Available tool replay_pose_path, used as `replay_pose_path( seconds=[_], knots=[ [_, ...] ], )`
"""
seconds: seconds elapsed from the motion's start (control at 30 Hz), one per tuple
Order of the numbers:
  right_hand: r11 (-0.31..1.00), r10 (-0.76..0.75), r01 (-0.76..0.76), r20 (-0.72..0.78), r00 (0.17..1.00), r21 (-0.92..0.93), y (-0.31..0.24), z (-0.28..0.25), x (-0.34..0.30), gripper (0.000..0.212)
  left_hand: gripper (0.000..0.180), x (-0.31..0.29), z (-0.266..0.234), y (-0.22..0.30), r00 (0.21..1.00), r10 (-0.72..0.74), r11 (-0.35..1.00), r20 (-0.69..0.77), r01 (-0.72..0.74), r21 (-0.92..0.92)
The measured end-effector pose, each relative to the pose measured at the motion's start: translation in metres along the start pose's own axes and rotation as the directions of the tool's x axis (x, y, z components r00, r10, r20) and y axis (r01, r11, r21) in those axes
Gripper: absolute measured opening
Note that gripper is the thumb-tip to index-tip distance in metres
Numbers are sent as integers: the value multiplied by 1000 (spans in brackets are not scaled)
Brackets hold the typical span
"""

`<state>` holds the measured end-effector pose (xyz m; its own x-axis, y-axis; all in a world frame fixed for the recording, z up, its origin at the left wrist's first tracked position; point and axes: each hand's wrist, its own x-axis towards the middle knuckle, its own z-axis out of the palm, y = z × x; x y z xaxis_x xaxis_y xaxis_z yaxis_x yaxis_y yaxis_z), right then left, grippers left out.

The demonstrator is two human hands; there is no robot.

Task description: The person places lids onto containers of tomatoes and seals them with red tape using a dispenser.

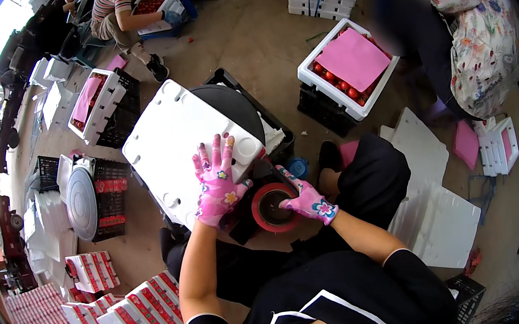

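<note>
A white foam box (170,134) with its lid on lies tilted in front of me, against a dark round surface (230,104). My left hand (218,182), in a pink flowered glove, rests on the lid's near right part with its fingers spread. Close to its right, my right hand (308,200), gloved alike, is closed round a tape dispenser that carries a wide red tape roll (257,208). The dispenser's front end is at the box's near right corner. My fingers and the roll hide part of the dispenser.
Open foam boxes of red tomatoes with pink sheets (353,58) stand on black crates ahead. Taped boxes (146,322) are stacked at lower left, beyond a crate with a grey round lid (82,204). White foam lids (439,218) lean at right. Other people work at the far sides.
</note>
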<state>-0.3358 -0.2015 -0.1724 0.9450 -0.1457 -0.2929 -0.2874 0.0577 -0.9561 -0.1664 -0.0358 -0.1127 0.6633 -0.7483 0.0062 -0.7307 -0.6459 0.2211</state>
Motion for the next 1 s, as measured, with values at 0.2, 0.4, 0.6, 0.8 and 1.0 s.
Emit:
replay_pose_path(
  seconds=[0.2,0.4,0.6,0.8,1.0],
  knots=[
    [997,21,-16,-69,997,76,-22,-61,92,80,117,-50,-18,-36,990,86,992,113,-74,-106],
    [937,37,14,140,989,-349,-69,-126,198,46,112,-2,-14,-16,975,222,972,17,-223,75],
    [964,123,-65,212,969,-259,-41,-134,136,83,109,15,2,-9,992,111,977,59,-120,175],
    [965,176,-137,165,970,-222,-16,-69,-29,92,115,35,12,10,998,-67,972,16,62,228],
    [971,198,-173,152,968,-166,-29,-32,-16,92,114,39,15,11,996,-89,973,16,84,214]
  ],
)
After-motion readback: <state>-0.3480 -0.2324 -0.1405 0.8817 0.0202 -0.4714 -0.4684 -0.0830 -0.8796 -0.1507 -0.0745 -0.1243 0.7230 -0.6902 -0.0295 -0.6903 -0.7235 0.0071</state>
